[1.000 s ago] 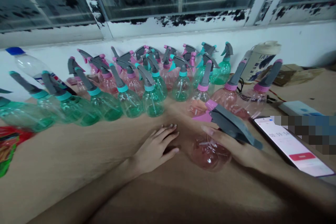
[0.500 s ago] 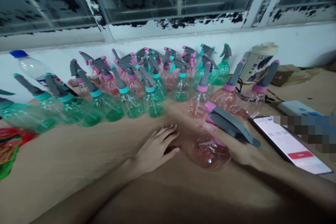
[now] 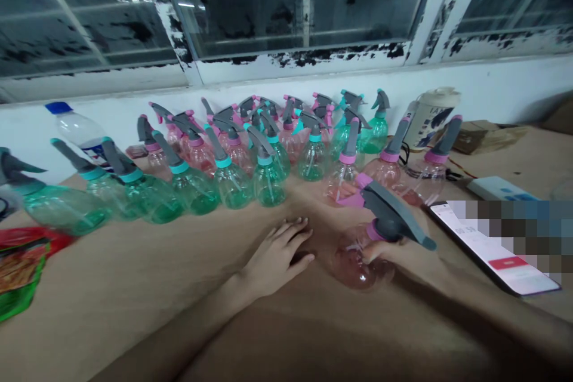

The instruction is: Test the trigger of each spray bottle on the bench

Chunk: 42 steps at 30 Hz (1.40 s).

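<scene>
My right hand [image 3: 408, 253] is wrapped round a clear pink spray bottle [image 3: 351, 262] with a pink and grey trigger head [image 3: 389, 206]. Its thumb presses on the bottle's body just under the pink collar, and the other fingers are mostly hidden behind. The bottle stands on the table with a little liquid in it. Left of it, my left hand [image 3: 278, 256] lies palm down on the tabletop, fingers stretched out and holding nothing. Just behind the held bottle is another pink spray bottle [image 3: 335, 182], and a green spray bottle [image 3: 269, 185] stands beyond my left hand.
Several green and pink spray bottles line the wall side of the table [image 3: 179, 262]. On the right lie a phone [image 3: 532, 277], a white box [image 3: 501, 188] and a patterned cup [image 3: 434, 116]. A blue-capped bottle [image 3: 74, 125] and a red-green packet [image 3: 22, 274] are on the left.
My right hand has moved from the trigger head down to the bottle's neck and body. The left hand stays flat on the table. The camera view has shifted slightly.
</scene>
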{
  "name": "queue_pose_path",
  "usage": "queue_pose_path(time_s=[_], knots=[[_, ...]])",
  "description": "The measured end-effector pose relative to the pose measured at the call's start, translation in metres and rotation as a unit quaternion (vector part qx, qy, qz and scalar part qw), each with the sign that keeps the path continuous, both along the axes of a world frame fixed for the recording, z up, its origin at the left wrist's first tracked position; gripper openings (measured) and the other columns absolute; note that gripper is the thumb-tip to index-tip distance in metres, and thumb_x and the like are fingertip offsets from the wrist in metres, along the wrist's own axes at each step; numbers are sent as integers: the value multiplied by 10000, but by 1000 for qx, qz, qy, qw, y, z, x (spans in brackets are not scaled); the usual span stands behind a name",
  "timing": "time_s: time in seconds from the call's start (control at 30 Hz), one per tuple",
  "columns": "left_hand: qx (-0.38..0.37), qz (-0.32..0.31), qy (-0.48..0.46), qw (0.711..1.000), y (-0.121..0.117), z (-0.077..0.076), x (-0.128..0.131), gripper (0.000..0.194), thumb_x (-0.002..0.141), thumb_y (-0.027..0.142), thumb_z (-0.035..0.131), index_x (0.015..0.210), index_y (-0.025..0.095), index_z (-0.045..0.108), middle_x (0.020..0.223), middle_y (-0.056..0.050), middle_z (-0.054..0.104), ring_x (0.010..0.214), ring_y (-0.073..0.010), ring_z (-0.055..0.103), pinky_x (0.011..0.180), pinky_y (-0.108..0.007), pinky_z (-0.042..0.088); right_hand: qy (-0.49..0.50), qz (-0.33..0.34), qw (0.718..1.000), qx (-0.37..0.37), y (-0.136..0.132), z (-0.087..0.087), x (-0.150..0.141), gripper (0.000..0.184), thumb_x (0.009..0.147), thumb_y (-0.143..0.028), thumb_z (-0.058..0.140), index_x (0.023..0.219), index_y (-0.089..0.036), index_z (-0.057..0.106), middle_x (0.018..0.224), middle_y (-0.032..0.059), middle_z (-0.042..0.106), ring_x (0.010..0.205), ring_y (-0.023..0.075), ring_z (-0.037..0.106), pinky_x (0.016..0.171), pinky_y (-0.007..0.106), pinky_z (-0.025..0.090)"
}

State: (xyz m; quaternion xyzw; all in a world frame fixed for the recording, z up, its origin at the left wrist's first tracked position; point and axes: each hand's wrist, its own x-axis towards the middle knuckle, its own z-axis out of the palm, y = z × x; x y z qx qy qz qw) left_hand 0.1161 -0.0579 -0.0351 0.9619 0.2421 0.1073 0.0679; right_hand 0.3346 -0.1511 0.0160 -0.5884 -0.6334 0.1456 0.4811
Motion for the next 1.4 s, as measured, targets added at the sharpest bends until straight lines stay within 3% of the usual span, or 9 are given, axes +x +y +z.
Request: queue_pose_path(time_s=[0.17, 0.27, 0.4, 0.47, 0.53, 0.73, 0.87, 1.1, 1.4], knots=[[3, -7, -20, 1000, 0, -2, -1, 417, 935, 399, 461, 1283, 172, 497, 1404, -97, 471, 1319, -222, 397, 1097, -432, 323, 8, -41, 998, 37, -11, -1, 2, 770, 565, -463, 781, 1254, -297, 480, 1082, 57, 648, 1043, 318, 591, 803, 459, 507], [6, -8, -24, 1000, 0, -3, 0, 416, 931, 402, 464, 1268, 163, 509, 1393, -104, 482, 1309, -229, 411, 1092, -435, 330, -61, -73, 995, 18, -27, -6, 8, 794, 614, -528, 740, 1297, -274, 424, 1225, 102, 585, 1121, 349, 550, 873, 516, 470], [23, -9, -39, 999, -1, -6, 0, 381, 930, 378, 468, 1226, 150, 541, 1349, -102, 528, 1282, -237, 441, 1068, -430, 365, -186, -163, 968, -33, -47, -23, 19, 616, 630, -618, 686, 1080, -218, 559, 879, 83, 661, 709, 280, 650, 589, 414, 524], [35, -15, -63, 997, -3, -8, -1, 315, 940, 311, 450, 1178, 145, 572, 1262, -86, 599, 1213, -222, 509, 1020, -396, 426, -207, -189, 957, -70, -51, -28, 23, 511, 665, -656, 624, 921, -214, 598, 650, 30, 618, 442, 203, 566, 385, 324, 431], [51, -33, -106, 992, -9, -8, -1, 263, 946, 233, 421, 1117, 152, 603, 1144, -58, 664, 1094, -188, 588, 951, -342, 484, -227, -195, 950, -91, -49, -26, 21, 461, 706, -642, 592, 867, -211, 606, 598, 19, 602, 371, 174, 513, 348, 298, 373], [127, -144, -195, 962, -32, -1, -5, 263, 888, 272, 468, 691, 165, 606, 656, -21, 622, 697, -154, 606, 578, -235, 524, -265, -146, 947, -104, -9, 8, -4, 524, 791, -642, 494, 1035, -191, 603, 637, 43, 647, 507, 223, 610, 471, 313, 409], [152, -150, -216, 953, -35, -2, -4, 305, 867, 316, 472, 601, 181, 534, 583, -8, 550, 641, -153, 576, 423, -212, 426, -299, -162, 929, -143, 33, 21, -24, 573, 837, -643, 414, 1139, -182, 572, 800, 115, 706, 667, 291, 664, 517, 324, 413], [136, -138, -218, 957, -32, -8, -2, 292, 856, 300, 486, 590, 181, 500, 573, 20, 513, 577, -114, 530, 531, -203, 486, -301, -170, 929, -132, 93, 16, -34, 595, 836, -631, 452, 1167, -148, 557, 952, 161, 714, 888, 353, 663, 626, 361, 457], [99, -135, -192, 967, -31, -8, -1, 287, 870, 309, 466, 623, 177, 530, 595, 12, 538, 579, -113, 541, 539, -205, 496, -301, -178, 930, -112, 109, 9, -36, 575, 869, -579, 438, 1196, -121, 556, 1021, 183, 701, 883, 345, 669, 634, 382, 480]])
